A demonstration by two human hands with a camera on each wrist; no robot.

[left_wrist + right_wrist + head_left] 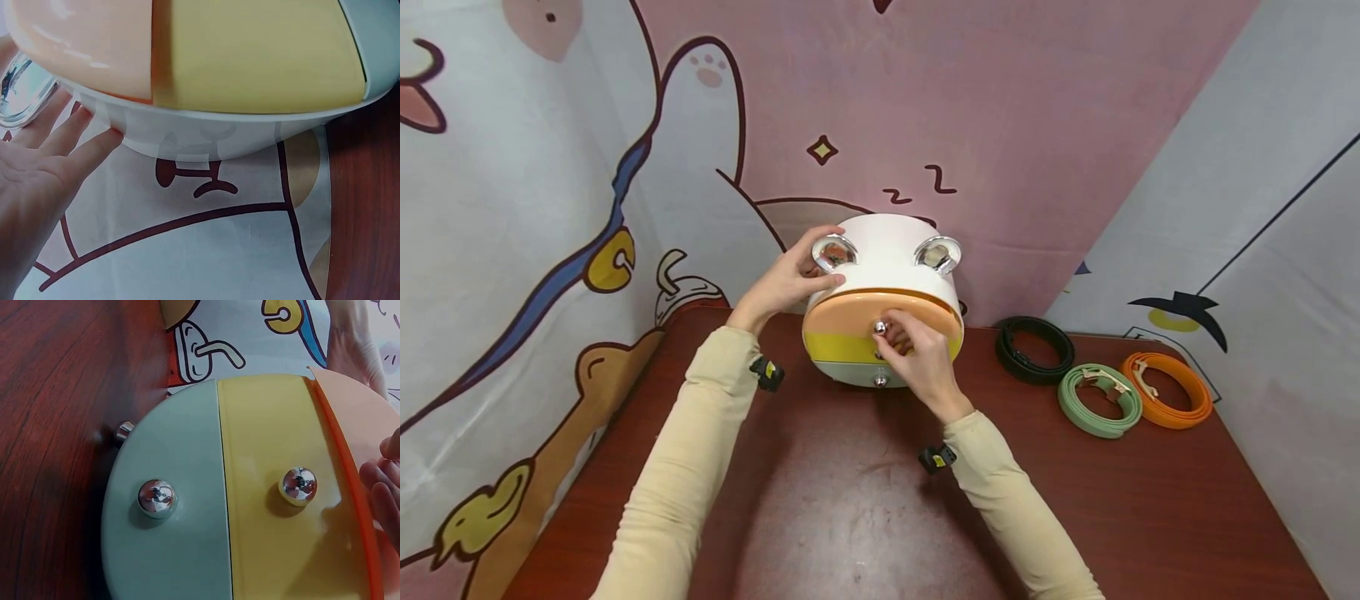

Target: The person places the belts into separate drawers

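Observation:
A rounded white drawer box point(886, 254) stands at the back of the table, two silvery rounded pieces on top. Its front stacks an orange drawer point(842, 317), a yellow drawer point(256, 56) and a green drawer point(169, 437), with shiny round knobs. The orange drawer juts slightly beyond the yellow one. My right hand point(922, 357) pinches the orange drawer's knob point(880, 327) between thumb and finger; the right wrist view does not show that knob. My left hand point(782, 283) rests against the box's upper left side beside a silvery piece point(834, 252), fingers extended in the left wrist view point(47, 162).
To the right of the box lie a coiled black belt point(1017, 365), a coiled green belt point(1101, 427) and a coiled orange belt point(1183, 417). A cartoon-printed cloth point(1037, 125) hangs behind the dark red wooden table point(850, 517).

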